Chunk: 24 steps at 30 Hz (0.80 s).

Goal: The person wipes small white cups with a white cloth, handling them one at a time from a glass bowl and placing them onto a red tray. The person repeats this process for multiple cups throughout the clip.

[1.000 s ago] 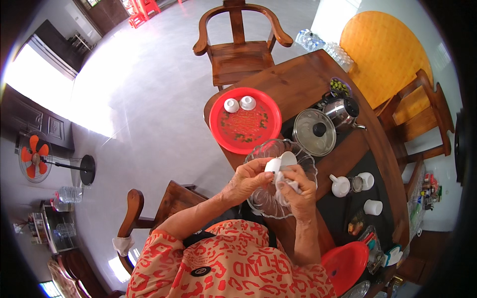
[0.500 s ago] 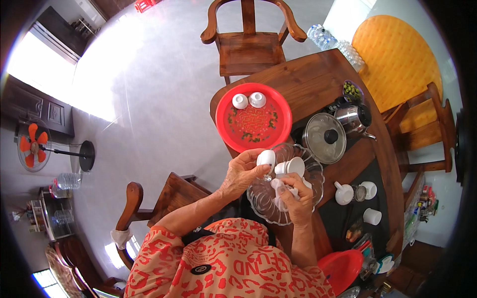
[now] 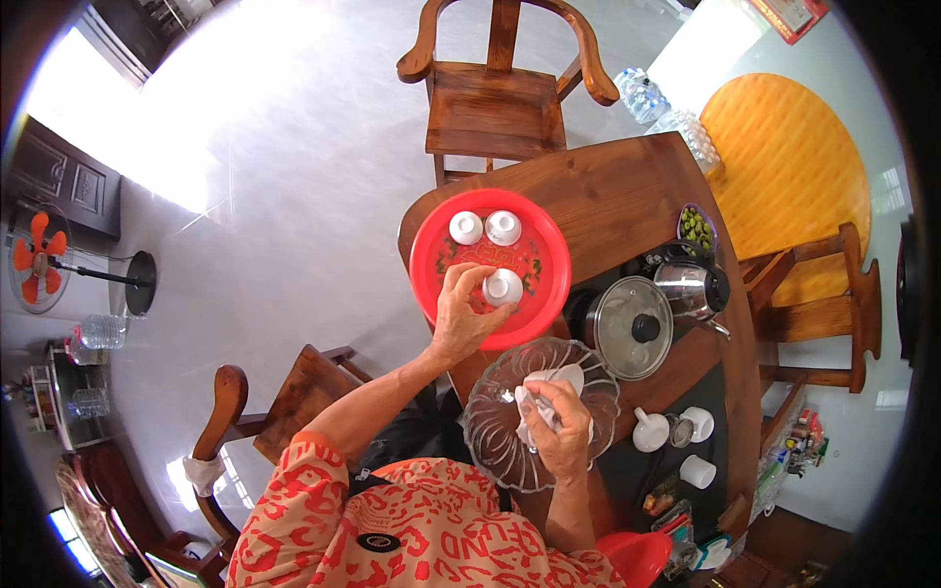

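Observation:
My left hand (image 3: 461,316) is closed around the sides of a small white cup (image 3: 503,287), bottom up, at the near part of a round red tray (image 3: 560,265). Two more white cups, one (image 3: 466,227) beside the other (image 3: 503,227), sit bottom up at the tray's far side. Over a scalloped clear glass bowl (image 3: 490,459), my right hand (image 3: 563,439) grips a crumpled white cloth (image 3: 534,410); whether it is cloth or tissue is hard to tell. White cups (image 3: 567,376) lie in the bowl, partly hidden by that hand.
To the right stand a lidded pot (image 3: 627,314), a kettle (image 3: 686,286) and a bowl of green pieces (image 3: 696,230). Nearer are a white teapot (image 3: 650,431) and white cups (image 3: 697,471). Wooden chairs (image 3: 495,103) surround the wooden table (image 3: 608,201).
My left hand has carried the cup from above the glass bowl to the red tray, turning it bottom up. My right hand stays over the bowl with the cloth. The view has shifted.

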### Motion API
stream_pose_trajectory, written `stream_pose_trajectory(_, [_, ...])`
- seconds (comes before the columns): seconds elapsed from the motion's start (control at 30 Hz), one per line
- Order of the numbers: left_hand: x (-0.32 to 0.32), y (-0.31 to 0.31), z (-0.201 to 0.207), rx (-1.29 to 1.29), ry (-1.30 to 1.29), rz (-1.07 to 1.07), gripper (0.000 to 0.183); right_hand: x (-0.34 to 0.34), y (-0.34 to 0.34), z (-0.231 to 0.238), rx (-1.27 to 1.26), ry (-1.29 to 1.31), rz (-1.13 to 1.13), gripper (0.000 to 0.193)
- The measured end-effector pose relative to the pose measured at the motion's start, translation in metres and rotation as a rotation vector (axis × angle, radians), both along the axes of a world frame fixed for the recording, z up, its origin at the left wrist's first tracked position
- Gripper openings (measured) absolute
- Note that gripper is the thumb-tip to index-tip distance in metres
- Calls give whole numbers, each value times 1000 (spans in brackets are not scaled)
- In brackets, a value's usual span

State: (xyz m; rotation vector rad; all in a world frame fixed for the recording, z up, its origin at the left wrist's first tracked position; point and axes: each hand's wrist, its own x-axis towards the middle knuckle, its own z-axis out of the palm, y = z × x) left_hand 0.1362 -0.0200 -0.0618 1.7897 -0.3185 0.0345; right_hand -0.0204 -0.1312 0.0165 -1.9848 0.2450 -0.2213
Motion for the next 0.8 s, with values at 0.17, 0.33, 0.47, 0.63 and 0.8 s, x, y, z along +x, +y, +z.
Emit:
stream_pose_trajectory(0.17, [23, -35, -35, 206, -160, 114, 46, -3, -8, -7, 112, 111, -32, 19])
stream_pose_trajectory(0.33, [40, -66, -60, 310, -255, 183, 46, -1, -17, -3, 169, 151, -75, 18])
stream_pose_trajectory(0.47, [50, -75, -66, 373, -297, 123, 48, -1, -22, -8, 202, 153, -97, 21])
stream_pose_trajectory(0.63, [53, -78, -69, 485, -318, 55, 50, 1, -26, -10, 212, 129, -90, 24])
stream_pose_trajectory(0.8, [52, -78, -67, 526, -319, 59, 56, 1, -28, -6, 211, 89, -73, 24])
